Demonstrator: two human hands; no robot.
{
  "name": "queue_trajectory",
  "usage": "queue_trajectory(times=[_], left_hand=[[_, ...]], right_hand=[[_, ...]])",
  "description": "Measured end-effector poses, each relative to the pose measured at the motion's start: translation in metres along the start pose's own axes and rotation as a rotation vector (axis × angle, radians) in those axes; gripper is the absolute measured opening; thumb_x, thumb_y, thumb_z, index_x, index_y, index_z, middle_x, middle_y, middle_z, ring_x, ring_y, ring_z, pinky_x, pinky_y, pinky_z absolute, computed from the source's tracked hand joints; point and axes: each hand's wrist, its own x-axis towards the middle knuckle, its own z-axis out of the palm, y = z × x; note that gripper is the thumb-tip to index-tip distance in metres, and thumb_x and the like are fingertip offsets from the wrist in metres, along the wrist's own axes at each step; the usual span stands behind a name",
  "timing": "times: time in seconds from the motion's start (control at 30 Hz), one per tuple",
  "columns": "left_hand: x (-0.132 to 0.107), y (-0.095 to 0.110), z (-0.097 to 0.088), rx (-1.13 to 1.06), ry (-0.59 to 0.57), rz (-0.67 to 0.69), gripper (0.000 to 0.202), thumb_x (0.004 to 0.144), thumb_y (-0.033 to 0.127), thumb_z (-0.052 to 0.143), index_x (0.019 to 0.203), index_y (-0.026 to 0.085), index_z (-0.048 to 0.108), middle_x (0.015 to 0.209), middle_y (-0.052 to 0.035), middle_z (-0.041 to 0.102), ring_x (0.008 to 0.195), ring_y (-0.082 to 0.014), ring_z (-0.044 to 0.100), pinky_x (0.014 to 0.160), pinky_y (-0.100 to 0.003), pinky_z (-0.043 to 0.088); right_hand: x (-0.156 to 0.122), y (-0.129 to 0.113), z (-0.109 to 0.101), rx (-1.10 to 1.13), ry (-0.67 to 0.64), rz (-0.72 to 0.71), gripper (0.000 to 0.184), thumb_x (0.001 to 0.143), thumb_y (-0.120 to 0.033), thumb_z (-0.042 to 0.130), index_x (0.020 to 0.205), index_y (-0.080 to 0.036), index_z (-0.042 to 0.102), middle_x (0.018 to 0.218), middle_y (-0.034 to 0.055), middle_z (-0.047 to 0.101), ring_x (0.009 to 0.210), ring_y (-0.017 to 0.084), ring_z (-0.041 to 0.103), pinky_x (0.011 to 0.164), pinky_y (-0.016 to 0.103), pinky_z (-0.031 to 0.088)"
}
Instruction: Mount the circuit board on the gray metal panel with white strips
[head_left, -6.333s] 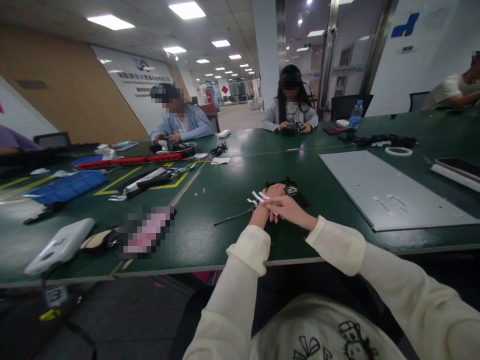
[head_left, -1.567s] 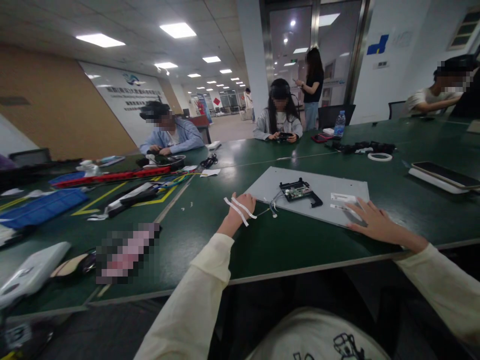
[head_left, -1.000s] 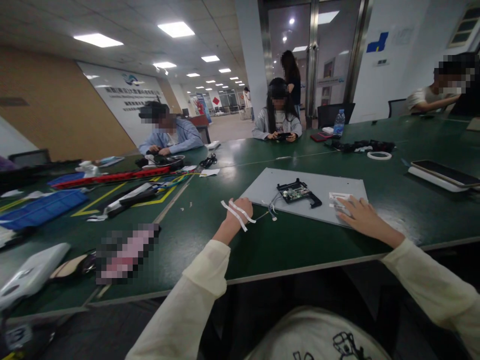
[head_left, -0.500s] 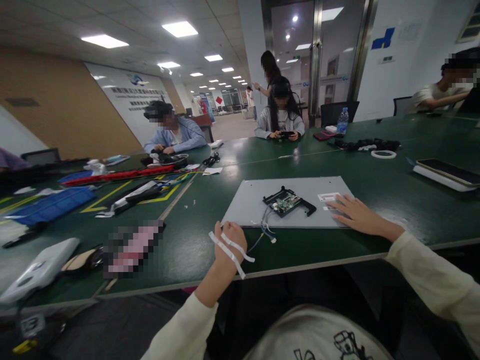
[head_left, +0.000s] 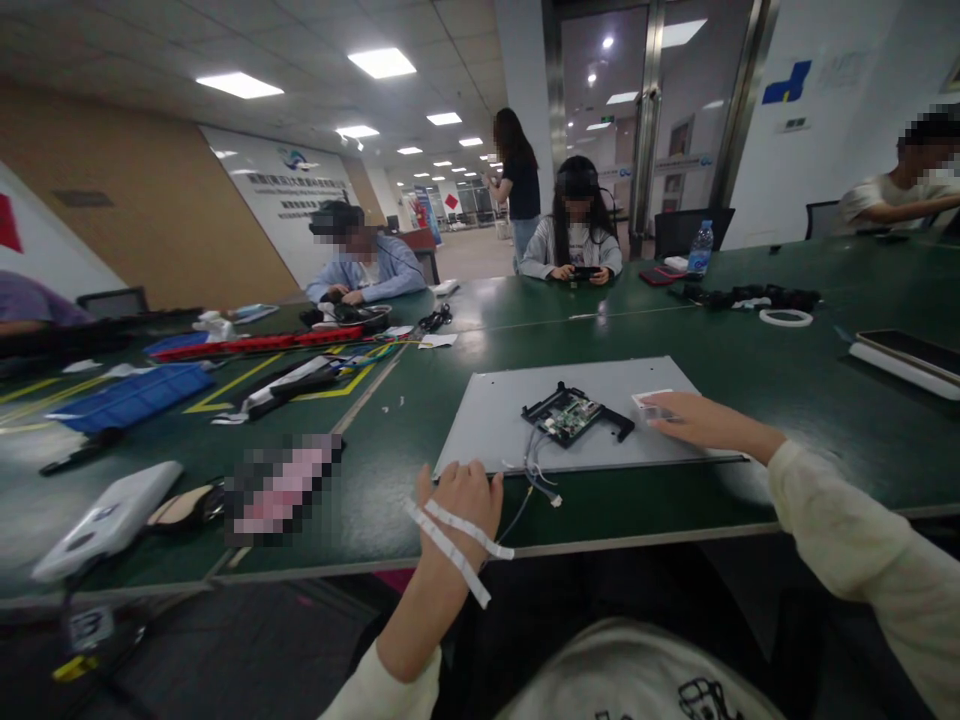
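A flat grey panel (head_left: pixel 487 420) lies on the green table before me. A green circuit board (head_left: pixel 574 415) in a black plastic frame (head_left: pixel 620 420) rests on its middle, and grey cables (head_left: pixel 534 455) with a white plug hang past the front edge. At the panel's front left corner, my left hand (head_left: pixel 461 505) has its fingers apart, tips at the edge. Two white tape strips (head_left: pixel 454 560) stick to the back of that hand and wrist. My right hand (head_left: pixel 686 418) lies flat on the panel's right part, fingers stretched out, partly covering a white label (head_left: pixel 651 398).
Left on the table (head_left: pixel 360 510) are a blue tray (head_left: pixel 135 395), a white device (head_left: pixel 109 520) and a blurred pink item (head_left: pixel 289 485). A tape roll (head_left: pixel 785 318), a phone (head_left: pixel 911 352) and a water bottle (head_left: pixel 700 250) lie or stand right. Other people sit across the table.
The panel's right side has turned toward me, so its tilt differs. My left hand's fingers have spread from a more closed shape. My right hand has shifted left over the label.
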Motion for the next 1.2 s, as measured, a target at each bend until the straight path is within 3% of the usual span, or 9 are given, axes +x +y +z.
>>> queue_trajectory(times=[0.2, 0.33, 0.5, 0.63, 0.73, 0.8, 0.93, 1.2], left_hand=[[-0.009, 0.022, 0.004, -0.079, -0.056, 0.054, 0.033, 0.090, 0.044, 0.044, 0.087, 0.019, 0.065, 0.090, -0.0124, 0.065, 0.090, -0.0293, 0.061, 0.081, -0.045, 0.044], [-0.006, 0.027, 0.008, -0.094, -0.177, 0.096, 0.022, 0.089, 0.030, 0.047, 0.093, 0.018, 0.064, 0.096, -0.0124, 0.065, 0.095, -0.0292, 0.061, 0.079, -0.042, 0.047], [0.016, 0.013, -0.004, -0.063, -0.310, 0.124, 0.027, 0.092, 0.015, 0.037, 0.096, 0.014, 0.063, 0.092, -0.0122, 0.067, 0.091, -0.0258, 0.064, 0.076, -0.036, 0.047], [0.051, -0.009, -0.007, -0.030, -0.248, 0.146, 0.028, 0.093, 0.021, 0.037, 0.091, 0.014, 0.064, 0.090, -0.0129, 0.067, 0.089, -0.0250, 0.065, 0.075, -0.034, 0.046], [0.079, -0.020, 0.005, -0.020, -0.247, 0.142, 0.029, 0.092, 0.024, 0.039, 0.091, 0.014, 0.066, 0.093, -0.0137, 0.068, 0.089, -0.0270, 0.066, 0.073, -0.035, 0.047], [0.092, -0.025, 0.016, -0.025, -0.274, 0.144, 0.029, 0.091, 0.026, 0.041, 0.089, 0.014, 0.067, 0.093, -0.0145, 0.069, 0.089, -0.0270, 0.066, 0.073, -0.034, 0.047], [0.099, -0.027, 0.027, -0.073, -0.298, 0.163, 0.027, 0.089, 0.025, 0.044, 0.086, 0.013, 0.068, 0.092, -0.0142, 0.069, 0.088, -0.0257, 0.067, 0.074, -0.033, 0.047], [0.110, -0.012, 0.015, -0.176, -0.255, 0.115, 0.025, 0.091, 0.023, 0.041, 0.100, 0.013, 0.061, 0.089, -0.0122, 0.069, 0.087, -0.0229, 0.067, 0.074, -0.030, 0.046]], right_hand=[[0.044, -0.041, 0.006, 0.015, 0.032, -0.021, 0.057, 0.092, -0.051, 0.041, 0.139, -0.019, 0.048, 0.129, 0.0116, 0.058, 0.115, 0.027, 0.056, 0.098, 0.041, 0.043], [0.066, -0.056, 0.015, -0.004, 0.006, -0.015, 0.055, 0.090, -0.045, 0.049, 0.137, -0.018, 0.050, 0.115, 0.0121, 0.064, 0.103, 0.026, 0.061, 0.090, 0.037, 0.046], [0.075, -0.058, 0.022, -0.027, -0.021, 0.001, 0.053, 0.088, -0.034, 0.054, 0.138, -0.018, 0.048, 0.127, 0.0125, 0.060, 0.110, 0.028, 0.059, 0.092, 0.035, 0.044], [0.068, -0.060, 0.019, -0.055, -0.052, 0.107, 0.062, 0.089, -0.037, 0.054, 0.146, -0.022, 0.037, 0.106, 0.0111, 0.068, 0.087, 0.026, 0.065, 0.074, 0.032, 0.047], [0.064, -0.064, 0.016, -0.077, -0.031, 0.162, 0.070, 0.090, -0.040, 0.052, 0.152, -0.024, 0.024, 0.098, 0.0100, 0.069, 0.077, 0.024, 0.065, 0.064, 0.030, 0.044], [0.064, -0.065, 0.017, -0.081, -0.025, 0.173, 0.067, 0.091, -0.041, 0.051, 0.151, -0.025, 0.025, 0.098, 0.0102, 0.069, 0.076, 0.024, 0.065, 0.064, 0.029, 0.043], [0.068, -0.063, 0.020, -0.071, -0.043, 0.164, 0.063, 0.092, -0.043, 0.050, 0.149, -0.026, 0.030, 0.096, 0.0096, 0.069, 0.077, 0.024, 0.065, 0.065, 0.030, 0.043], [0.080, -0.053, 0.008, 0.037, -0.122, 0.110, 0.077, 0.087, -0.053, 0.054, 0.152, -0.025, 0.024, 0.098, 0.0115, 0.068, 0.078, 0.027, 0.066, 0.062, 0.033, 0.047]])
